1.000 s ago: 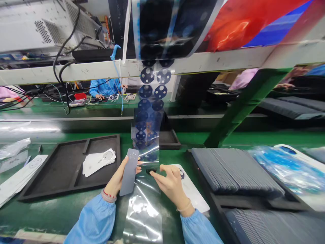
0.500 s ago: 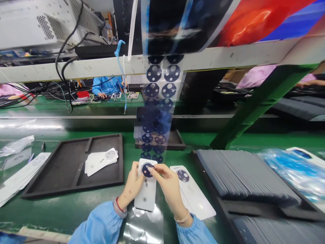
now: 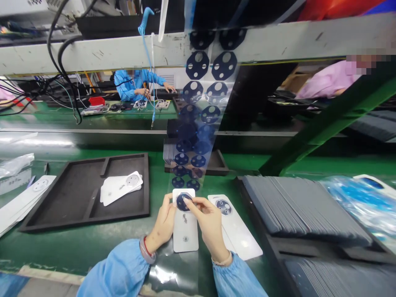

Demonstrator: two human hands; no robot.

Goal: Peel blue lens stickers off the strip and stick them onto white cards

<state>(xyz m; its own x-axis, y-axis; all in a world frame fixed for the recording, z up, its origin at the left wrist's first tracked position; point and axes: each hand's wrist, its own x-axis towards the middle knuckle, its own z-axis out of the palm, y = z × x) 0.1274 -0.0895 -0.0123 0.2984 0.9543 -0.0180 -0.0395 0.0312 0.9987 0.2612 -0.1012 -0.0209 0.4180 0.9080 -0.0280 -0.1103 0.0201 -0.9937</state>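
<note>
A white phone back cover [image 3: 186,233] stands nearly straight in front of me, with dark print below its camera area. My left hand [image 3: 163,222] is closed on the cover's left edge. Over the camera area lies a dark octagonal sticker [image 3: 182,202] with round holes. My right hand [image 3: 210,222] pinches the sticker's right side, thumb across it; whether it is fully stuck down I cannot tell. Just right of this hand, more white covers [image 3: 243,235] lie stacked, the top one bearing a dark camera piece. Behind, a clear film strip [image 3: 213,99] of such stickers hangs down.
At the left is a black divided tray [image 3: 74,185] with several white covers [image 3: 119,189]. More covers [image 3: 27,204] lie far left. Grey panels [image 3: 300,206] fill a black tray at right, beside blue plastic film [image 3: 355,206]. A shelf beam [image 3: 117,51] crosses above; co-workers sit beyond.
My view has tipped downward slightly. The cover between my hands has turned more upright, its print now uncovered, and the sticker sits squarer over the camera area. Both hands keep their grip.
</note>
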